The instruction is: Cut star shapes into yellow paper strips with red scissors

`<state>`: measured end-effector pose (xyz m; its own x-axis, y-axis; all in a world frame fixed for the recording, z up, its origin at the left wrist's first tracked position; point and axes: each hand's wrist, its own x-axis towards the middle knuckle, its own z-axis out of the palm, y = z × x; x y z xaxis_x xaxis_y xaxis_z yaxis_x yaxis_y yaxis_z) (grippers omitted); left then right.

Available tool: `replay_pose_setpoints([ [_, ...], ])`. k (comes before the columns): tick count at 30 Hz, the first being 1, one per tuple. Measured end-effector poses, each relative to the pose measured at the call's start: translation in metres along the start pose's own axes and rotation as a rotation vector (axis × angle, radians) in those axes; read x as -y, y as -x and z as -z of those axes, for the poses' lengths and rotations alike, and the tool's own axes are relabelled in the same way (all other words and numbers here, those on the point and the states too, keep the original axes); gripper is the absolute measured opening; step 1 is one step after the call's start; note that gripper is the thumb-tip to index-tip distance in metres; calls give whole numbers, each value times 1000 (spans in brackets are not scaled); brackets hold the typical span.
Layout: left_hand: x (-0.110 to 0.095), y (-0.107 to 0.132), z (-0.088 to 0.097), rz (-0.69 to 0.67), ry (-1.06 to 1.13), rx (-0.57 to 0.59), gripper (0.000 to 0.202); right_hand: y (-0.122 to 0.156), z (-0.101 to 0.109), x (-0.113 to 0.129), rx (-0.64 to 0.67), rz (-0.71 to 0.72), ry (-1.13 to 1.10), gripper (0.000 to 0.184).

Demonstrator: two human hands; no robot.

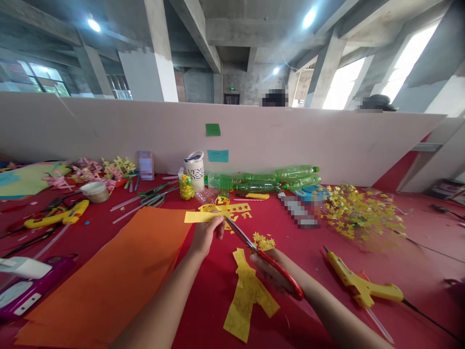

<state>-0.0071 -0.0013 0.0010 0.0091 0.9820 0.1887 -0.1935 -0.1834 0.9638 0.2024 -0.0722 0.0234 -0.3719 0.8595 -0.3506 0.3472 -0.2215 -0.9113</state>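
Note:
My left hand (206, 235) pinches a strip of yellow paper (198, 216) and holds it above the red table (312, 252). My right hand (271, 271) grips red-handled scissors (254, 247), whose blades point up and left at the strip, right by my left fingers. Small yellow stars (264, 240) lie just beyond the scissors. Yellow paper scraps with star-shaped holes (247, 293) lie under my right wrist. More cut yellow paper (232, 209) lies behind the strip.
A large orange sheet (119, 271) lies at the left. A yellow glue gun (363, 286) lies at the right, another (58, 216) at the left. A heap of yellow stars (359, 213), green bottles (276, 179), a white cup (195, 169) and a partition wall (109, 131) stand behind.

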Motion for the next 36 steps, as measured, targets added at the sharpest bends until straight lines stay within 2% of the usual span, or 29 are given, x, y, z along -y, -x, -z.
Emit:
replay_pose_setpoints([
  [5,-1,1,-2,3,5,-8,23,-1,-1,-2,-7,22,-17,51],
  [9,-2,7,-12,2,-40,-19,28,-4,-3,-6,12,79,-23,54],
  [12,-3,14,-21,16,-74,-93,30,-5,-4,-9,47,106,-38,53],
  [15,-5,20,-29,20,-105,-144,32,-6,-5,-12,58,84,-65,50],
  [20,-9,25,-34,18,-109,-137,36,-5,-9,-14,61,83,-100,47],
  [28,-9,29,-38,-18,-150,-190,39,-3,-13,-12,41,65,-119,50],
  [36,-15,31,-43,-38,-150,-215,42,-1,-18,-9,29,-19,-128,54],
])
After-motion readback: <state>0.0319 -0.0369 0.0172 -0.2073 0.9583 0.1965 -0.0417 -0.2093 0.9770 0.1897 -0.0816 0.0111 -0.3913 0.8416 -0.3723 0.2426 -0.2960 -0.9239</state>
